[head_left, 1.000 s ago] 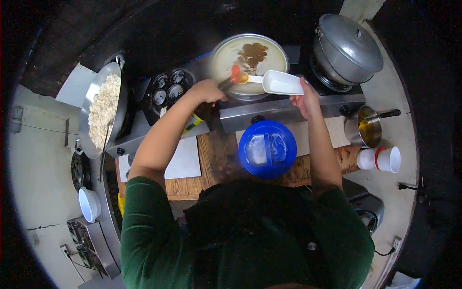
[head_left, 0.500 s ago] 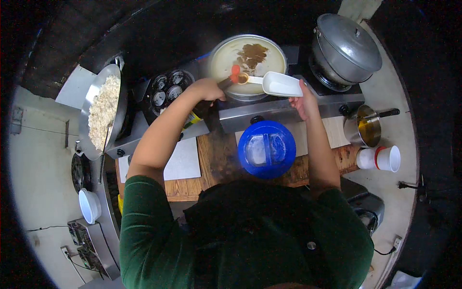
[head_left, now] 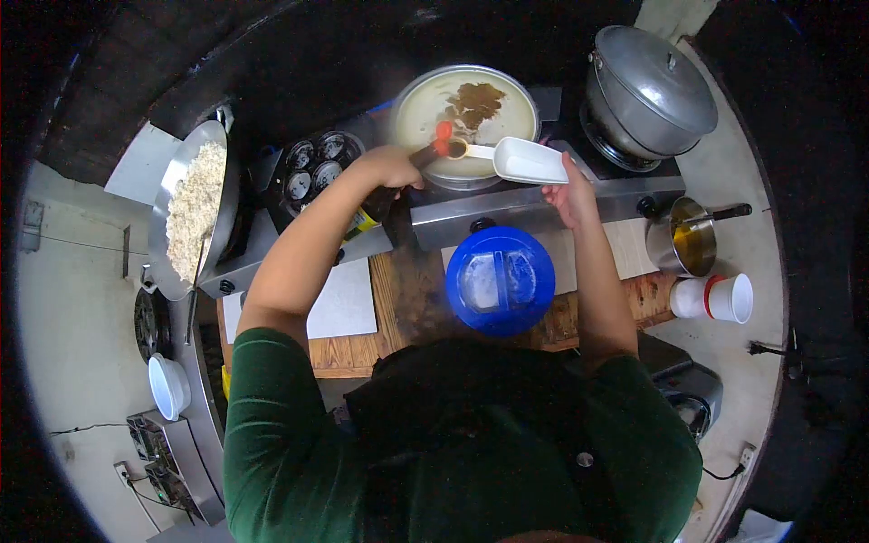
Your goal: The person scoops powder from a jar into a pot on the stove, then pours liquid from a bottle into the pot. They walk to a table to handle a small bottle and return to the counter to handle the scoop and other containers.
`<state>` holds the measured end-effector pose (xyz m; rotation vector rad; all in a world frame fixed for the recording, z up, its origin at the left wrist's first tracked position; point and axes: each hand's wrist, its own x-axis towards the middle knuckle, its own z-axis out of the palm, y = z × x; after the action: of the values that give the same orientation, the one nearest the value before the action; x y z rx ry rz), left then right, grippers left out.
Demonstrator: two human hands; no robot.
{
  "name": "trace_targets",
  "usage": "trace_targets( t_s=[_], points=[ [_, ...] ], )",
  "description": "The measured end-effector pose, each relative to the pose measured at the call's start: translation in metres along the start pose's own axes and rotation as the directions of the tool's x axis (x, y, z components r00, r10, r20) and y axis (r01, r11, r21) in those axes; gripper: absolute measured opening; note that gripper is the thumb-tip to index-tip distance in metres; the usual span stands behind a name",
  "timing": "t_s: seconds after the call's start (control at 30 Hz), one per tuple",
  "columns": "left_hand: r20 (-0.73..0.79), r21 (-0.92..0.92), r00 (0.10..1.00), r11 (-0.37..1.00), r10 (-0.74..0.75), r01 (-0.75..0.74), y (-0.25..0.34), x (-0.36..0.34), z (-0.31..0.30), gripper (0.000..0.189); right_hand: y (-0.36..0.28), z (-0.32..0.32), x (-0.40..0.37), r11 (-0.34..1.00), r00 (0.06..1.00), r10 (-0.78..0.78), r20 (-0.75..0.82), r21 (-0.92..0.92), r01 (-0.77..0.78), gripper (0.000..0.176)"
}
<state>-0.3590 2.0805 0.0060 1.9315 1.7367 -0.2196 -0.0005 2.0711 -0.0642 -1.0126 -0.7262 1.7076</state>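
Note:
My left hand (head_left: 391, 170) is wrapped round a dark spice bottle (head_left: 424, 156) with an orange-red cap (head_left: 443, 133). The bottle is tilted toward a small round measuring spoon (head_left: 457, 147) at the near side of the big pot. Farther right, my right hand (head_left: 572, 192) grips a white scoop (head_left: 529, 160) by its right end; the scoop and the spoon meet or overlap over the pot's rim. Brown powder (head_left: 476, 104) floats on the pale liquid in the wide metal pot (head_left: 417, 90) below. A blue-lidded container (head_left: 501, 281) stands nearer to me.
A wok (head_left: 164, 213) of white shreds is at the left, beside a pan with round moulds (head_left: 317, 167). A lidded pot (head_left: 654, 95) sits on the right burner. Near the right wall are a saucepan (head_left: 665, 249) with yellow liquid and white tubs (head_left: 730, 299).
Both hands and the tools are almost where they were. The brown powder on the liquid has shifted slightly.

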Motion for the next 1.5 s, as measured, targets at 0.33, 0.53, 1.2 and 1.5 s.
trace_targets(
  t_s=[0.33, 0.53, 1.2, 1.5],
  points=[
    [0.037, -0.049, 0.999, 0.999, -0.019, 0.021, 0.0, 0.001, -0.001, 0.033, 0.002, 0.001, -0.002, 0.999, 0.999, 0.027, -0.021, 0.017, -0.027, 0.038],
    [0.014, -0.016, 0.999, 0.999, -0.037, 0.037, 0.01, -0.009, -0.006, 0.033, 0.003, -0.001, -0.004, 1.0, 1.0, 0.017, -0.013, 0.009, -0.017, 0.039],
    [-0.025, -0.138, 0.999, 0.99, -0.039, 0.035, 0.013, -0.027, 0.001, 0.035, 0.005, -0.003, -0.006, 0.999, 0.999, 0.034, -0.034, 0.039, -0.033, 0.039],
    [-0.186, -0.457, 0.969, 0.888, -0.162, 0.061, 0.018, -0.078, 0.036, 0.045, 0.01, 0.01, -0.011, 0.991, 0.991, -0.131, -0.041, -0.01, 0.131, 0.038]
  ],
)
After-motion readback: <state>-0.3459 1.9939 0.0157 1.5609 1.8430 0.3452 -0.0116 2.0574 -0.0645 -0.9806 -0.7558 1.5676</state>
